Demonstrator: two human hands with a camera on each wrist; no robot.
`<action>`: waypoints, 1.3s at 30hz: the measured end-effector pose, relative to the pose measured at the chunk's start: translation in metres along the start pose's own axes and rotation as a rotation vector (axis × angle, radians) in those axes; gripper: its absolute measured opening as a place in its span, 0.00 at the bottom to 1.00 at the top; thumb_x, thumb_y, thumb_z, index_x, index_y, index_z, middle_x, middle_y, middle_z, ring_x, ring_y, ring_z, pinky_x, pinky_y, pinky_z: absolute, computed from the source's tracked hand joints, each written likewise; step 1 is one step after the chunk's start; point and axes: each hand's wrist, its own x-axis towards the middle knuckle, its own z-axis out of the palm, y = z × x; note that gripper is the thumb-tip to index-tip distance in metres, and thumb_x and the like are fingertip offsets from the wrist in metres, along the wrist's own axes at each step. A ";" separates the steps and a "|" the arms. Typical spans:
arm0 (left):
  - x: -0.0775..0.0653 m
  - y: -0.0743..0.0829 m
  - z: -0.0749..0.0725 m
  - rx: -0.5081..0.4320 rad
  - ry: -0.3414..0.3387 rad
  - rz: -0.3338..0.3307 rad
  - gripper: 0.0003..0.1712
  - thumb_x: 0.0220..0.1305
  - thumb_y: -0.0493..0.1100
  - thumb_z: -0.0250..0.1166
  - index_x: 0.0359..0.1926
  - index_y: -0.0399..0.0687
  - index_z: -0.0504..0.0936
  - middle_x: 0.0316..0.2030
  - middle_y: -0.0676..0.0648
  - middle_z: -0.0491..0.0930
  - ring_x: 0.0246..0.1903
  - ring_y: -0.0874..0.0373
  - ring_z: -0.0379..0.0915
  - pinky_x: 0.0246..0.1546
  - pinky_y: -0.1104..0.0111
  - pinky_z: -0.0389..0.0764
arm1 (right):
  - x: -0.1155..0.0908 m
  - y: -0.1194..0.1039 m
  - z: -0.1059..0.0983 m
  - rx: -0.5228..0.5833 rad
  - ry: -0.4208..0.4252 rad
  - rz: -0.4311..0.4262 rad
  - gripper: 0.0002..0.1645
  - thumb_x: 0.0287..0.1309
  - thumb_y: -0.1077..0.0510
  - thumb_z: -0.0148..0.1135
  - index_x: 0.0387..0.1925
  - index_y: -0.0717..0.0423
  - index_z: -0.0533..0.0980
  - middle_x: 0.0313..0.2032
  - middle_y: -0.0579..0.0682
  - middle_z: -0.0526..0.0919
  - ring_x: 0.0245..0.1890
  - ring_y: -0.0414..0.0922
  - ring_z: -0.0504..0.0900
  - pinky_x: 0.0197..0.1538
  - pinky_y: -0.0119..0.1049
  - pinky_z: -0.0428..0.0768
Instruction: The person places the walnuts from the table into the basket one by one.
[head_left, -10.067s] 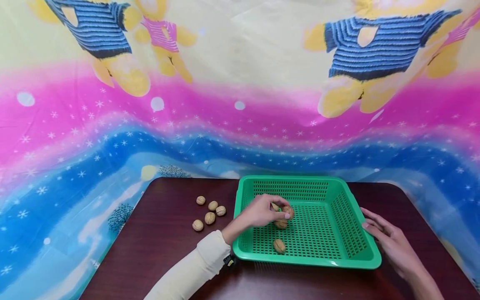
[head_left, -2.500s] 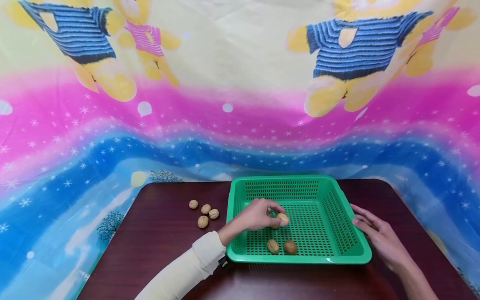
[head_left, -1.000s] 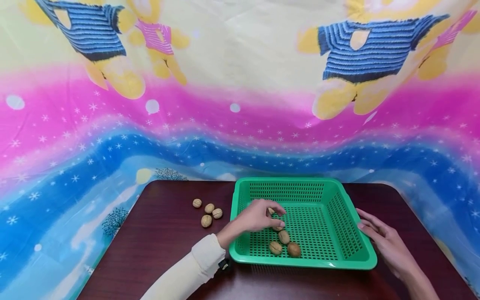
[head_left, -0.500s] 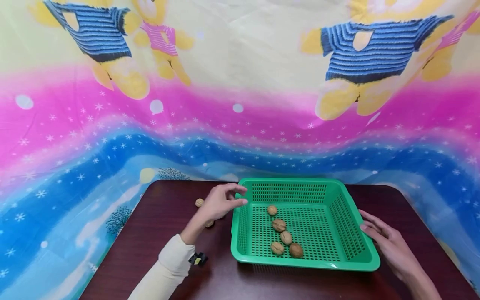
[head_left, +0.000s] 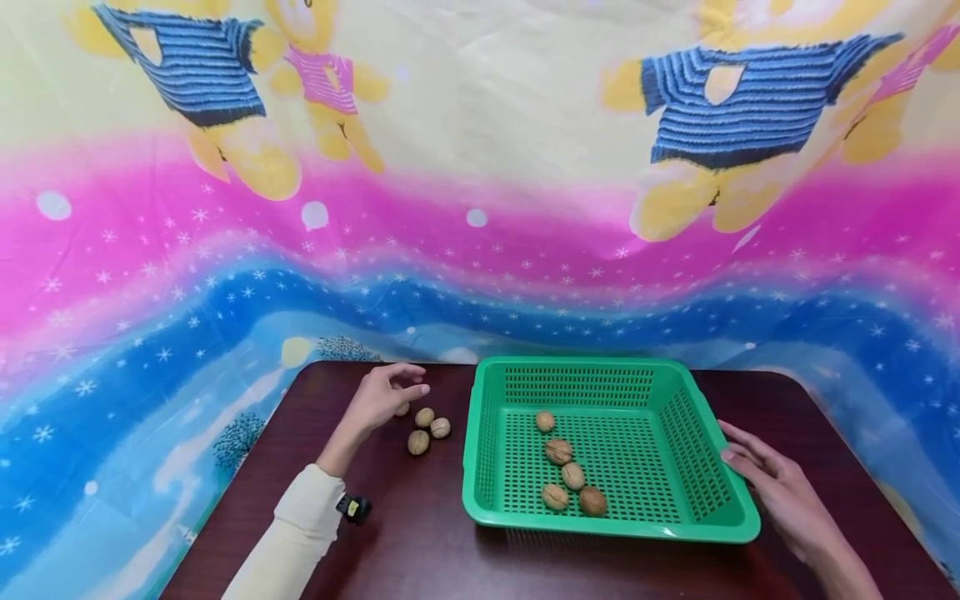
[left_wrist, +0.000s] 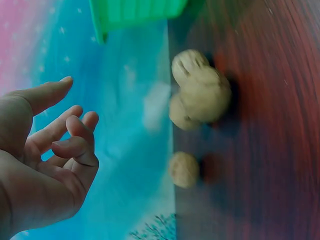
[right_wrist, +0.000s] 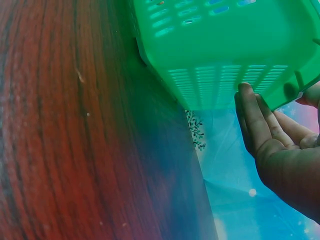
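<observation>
My left hand (head_left: pixel 381 396) is over the table's left side with loosely bent fingers and nothing in them. Several walnuts (head_left: pixel 418 442) lie on the table just below and beside it, one partly hidden by the hand. In the left wrist view the palm and fingers (left_wrist: pixel 75 145) show bare, apart from the walnuts (left_wrist: pixel 183 170). The green plastic basket (head_left: pixel 613 529) holds several more walnuts (head_left: pixel 558 451) on its slotted floor, mostly toward the front left. At its right side, my right hand (head_left: pixel 783 487) holds the rim, thumb at the edge and fingers (right_wrist: pixel 256 117) along the outer wall.
The dark wooden table (head_left: pixel 420 550) has rounded far corners. Close behind it hangs a printed cloth (head_left: pixel 480 275) with bears. A small black device (head_left: pixel 354 508) sits at the left wrist, beside the pale sleeve (head_left: pixel 292 517).
Walnuts have been added to the basket and fewer lie on the table. After letting one go, my left hand moved left, out of the basket to the table walnuts. The right hand stays put.
</observation>
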 end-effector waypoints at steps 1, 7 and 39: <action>0.001 -0.004 -0.001 0.005 0.006 -0.014 0.22 0.70 0.48 0.75 0.62 0.49 0.87 0.56 0.41 0.87 0.32 0.44 0.82 0.29 0.63 0.77 | 0.000 0.000 0.000 -0.001 0.001 -0.001 0.42 0.86 0.44 0.49 0.88 0.53 0.48 0.50 0.16 0.79 0.50 0.25 0.84 0.49 0.31 0.85; 0.008 -0.028 -0.005 0.056 0.045 -0.069 0.22 0.71 0.49 0.74 0.63 0.50 0.87 0.63 0.41 0.85 0.47 0.41 0.83 0.40 0.59 0.79 | 0.000 0.000 0.001 0.023 -0.012 -0.011 0.42 0.86 0.43 0.49 0.88 0.51 0.49 0.51 0.18 0.80 0.50 0.27 0.85 0.49 0.33 0.86; 0.014 -0.080 0.004 0.114 0.066 -0.191 0.19 0.72 0.46 0.74 0.57 0.40 0.89 0.49 0.39 0.90 0.47 0.48 0.86 0.49 0.55 0.84 | -0.001 0.000 -0.001 0.070 -0.013 -0.041 0.40 0.86 0.46 0.50 0.88 0.50 0.49 0.53 0.18 0.82 0.50 0.31 0.88 0.47 0.38 0.88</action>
